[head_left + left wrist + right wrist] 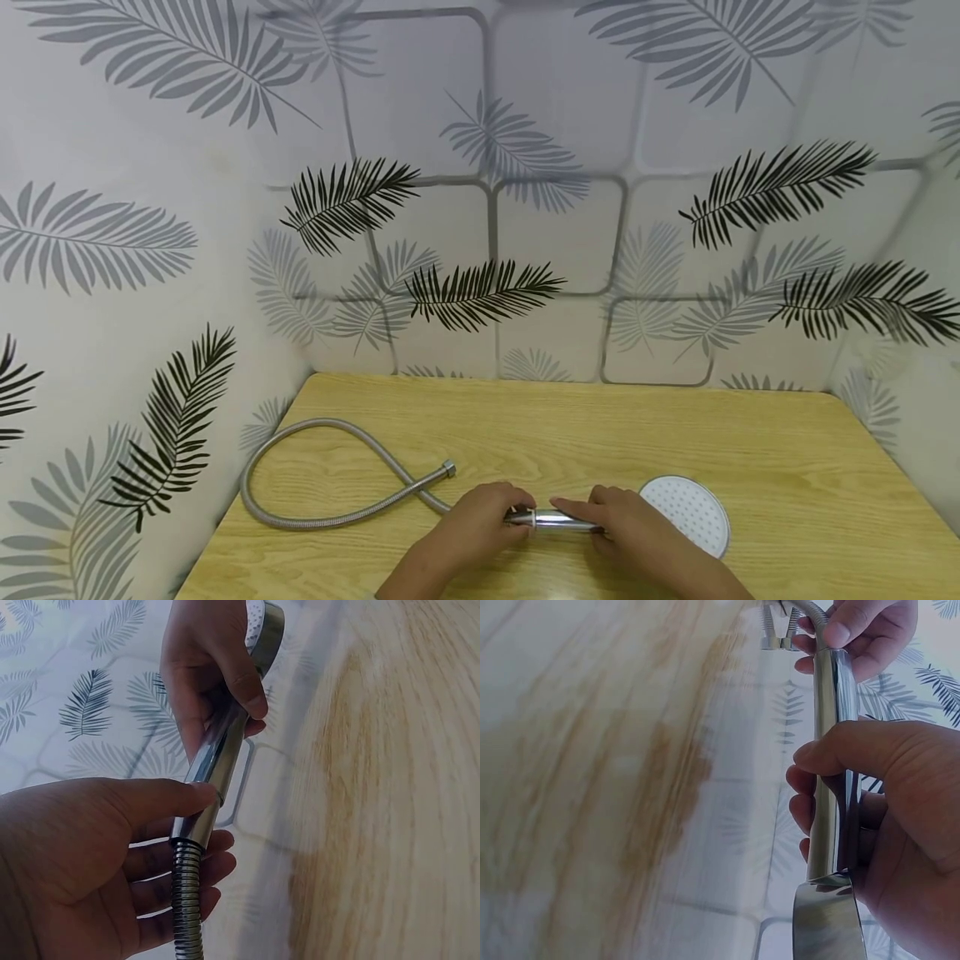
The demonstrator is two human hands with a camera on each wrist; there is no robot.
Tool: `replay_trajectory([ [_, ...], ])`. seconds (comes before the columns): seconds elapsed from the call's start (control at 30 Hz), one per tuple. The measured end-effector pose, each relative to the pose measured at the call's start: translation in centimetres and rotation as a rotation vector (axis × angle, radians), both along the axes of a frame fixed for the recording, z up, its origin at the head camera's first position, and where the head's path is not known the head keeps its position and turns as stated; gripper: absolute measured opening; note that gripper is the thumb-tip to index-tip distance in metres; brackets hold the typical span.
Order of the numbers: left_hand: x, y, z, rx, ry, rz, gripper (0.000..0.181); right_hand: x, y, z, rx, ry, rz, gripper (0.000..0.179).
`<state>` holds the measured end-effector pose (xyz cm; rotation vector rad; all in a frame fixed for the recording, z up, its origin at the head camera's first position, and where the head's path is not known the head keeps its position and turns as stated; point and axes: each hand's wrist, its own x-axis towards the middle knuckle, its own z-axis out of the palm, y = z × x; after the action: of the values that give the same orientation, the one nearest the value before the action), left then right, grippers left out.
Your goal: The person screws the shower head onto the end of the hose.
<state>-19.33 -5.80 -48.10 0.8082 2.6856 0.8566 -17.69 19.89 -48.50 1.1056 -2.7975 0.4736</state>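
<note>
A chrome hand shower has a round white spray face (686, 515) and a shiny handle (562, 520). My right hand (630, 529) grips the handle, thumb on one side and fingers curled round the other. At the handle's lower end, my left hand (483, 525) pinches the smooth tapered connector nut (193, 827) of a ribbed metal shower hose (187, 907). In the left wrist view the nut meets the handle at a thin seam beside my left thumb. The spray face points up in the head view, partly covered by my right wrist.
The hose loops over the left side of the wood-grain table (570, 425) and crosses itself. Its free end carries a small hex nut (448, 468), lying just beyond my left hand. Leaf-patterned wall covering (555, 333) stands behind the table and at both sides.
</note>
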Motion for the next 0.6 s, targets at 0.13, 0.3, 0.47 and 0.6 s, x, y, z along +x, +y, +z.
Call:
replay_trajectory([
  [0.13,0.00,-0.12,-0.19,0.012,-0.038,-0.005,0.026,0.10,0.02,0.00,0.000,0.026,0.005,0.068],
  [0.3,0.13,-0.36,-0.31,0.022,-0.074,-0.016,0.021,0.16,0.01,-0.06,0.003,0.063,0.009,0.066],
  [0.47,0.25,-0.41,-0.22,0.033,-0.081,-0.021,0.016,0.09,-0.01,-0.21,-0.002,0.080,0.017,0.064],
  [0.6,0.29,-0.45,-0.12,0.052,-0.084,-0.028,0.016,0.02,0.02,-0.27,0.003,0.068,0.014,0.065],
])
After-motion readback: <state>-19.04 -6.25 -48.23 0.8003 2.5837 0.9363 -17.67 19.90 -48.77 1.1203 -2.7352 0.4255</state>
